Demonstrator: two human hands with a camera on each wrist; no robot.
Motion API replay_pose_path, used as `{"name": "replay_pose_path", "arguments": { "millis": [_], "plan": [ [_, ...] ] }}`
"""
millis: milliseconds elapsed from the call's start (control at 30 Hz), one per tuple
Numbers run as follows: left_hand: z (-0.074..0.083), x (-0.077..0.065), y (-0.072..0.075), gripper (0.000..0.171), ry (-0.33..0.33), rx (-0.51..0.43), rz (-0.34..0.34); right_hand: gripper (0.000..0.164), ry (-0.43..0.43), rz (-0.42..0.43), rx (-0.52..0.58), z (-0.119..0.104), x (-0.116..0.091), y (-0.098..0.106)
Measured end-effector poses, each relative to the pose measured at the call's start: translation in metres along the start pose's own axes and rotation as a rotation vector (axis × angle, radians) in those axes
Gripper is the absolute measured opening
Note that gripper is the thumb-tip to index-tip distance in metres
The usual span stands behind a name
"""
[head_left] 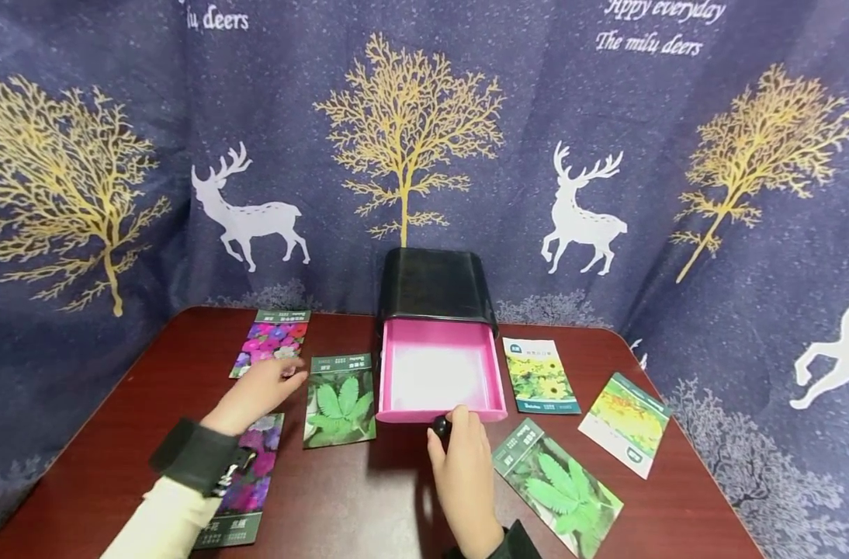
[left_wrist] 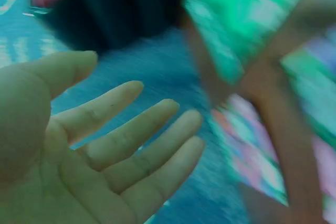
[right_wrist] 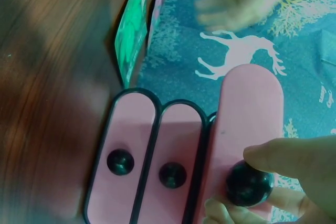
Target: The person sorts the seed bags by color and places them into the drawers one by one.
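Note:
A black cabinet [head_left: 434, 286] stands at the back of the table, its top pink drawer [head_left: 396, 416] pulled out and empty inside. My right hand [head_left: 466, 477] pinches that drawer's round black knob [right_wrist: 249, 183] between thumb and fingers. My left hand [head_left: 260, 392] hovers over the left side of the table, holding nothing. In the left wrist view its fingers [left_wrist: 144, 142] are spread and nearly straight. Close to it lie a packet with pink and purple flowers [head_left: 267, 341], a green-leaf packet [head_left: 341, 400] and a purple-flower packet [head_left: 246, 489], partly covered by my left arm.
Two lower pink drawers [right_wrist: 122, 124] with black knobs are closed. Right of the cabinet lie a yellow-flower packet [head_left: 542, 376], an orange-yellow packet [head_left: 627, 423] and another green-leaf packet [head_left: 557, 489]. Behind the brown table [head_left: 355, 512] hangs a blue deer-print cloth [head_left: 466, 194].

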State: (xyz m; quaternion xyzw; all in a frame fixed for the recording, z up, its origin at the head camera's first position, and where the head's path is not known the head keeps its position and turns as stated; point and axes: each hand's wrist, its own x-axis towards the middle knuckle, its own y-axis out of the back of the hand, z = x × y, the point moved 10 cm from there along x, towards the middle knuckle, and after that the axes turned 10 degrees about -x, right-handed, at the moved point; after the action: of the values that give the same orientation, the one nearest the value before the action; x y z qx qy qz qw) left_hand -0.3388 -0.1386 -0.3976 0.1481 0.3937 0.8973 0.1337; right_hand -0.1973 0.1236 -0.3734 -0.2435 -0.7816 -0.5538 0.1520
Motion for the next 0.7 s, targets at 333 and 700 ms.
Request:
{"name": "replay_pose_path", "arguments": {
  "millis": [333,700],
  "plan": [
    [-0.088,-0.042,-0.011,0.074,0.095,0.155,-0.274,0.032,0.021,-0.021,-0.019,0.000,0.004,-0.002],
    [-0.086,-0.047,-0.018,0.068,-0.017,0.370,-0.267,0.035,0.024,-0.039,-0.075,-0.001,0.004,-0.001]
  ]
}}
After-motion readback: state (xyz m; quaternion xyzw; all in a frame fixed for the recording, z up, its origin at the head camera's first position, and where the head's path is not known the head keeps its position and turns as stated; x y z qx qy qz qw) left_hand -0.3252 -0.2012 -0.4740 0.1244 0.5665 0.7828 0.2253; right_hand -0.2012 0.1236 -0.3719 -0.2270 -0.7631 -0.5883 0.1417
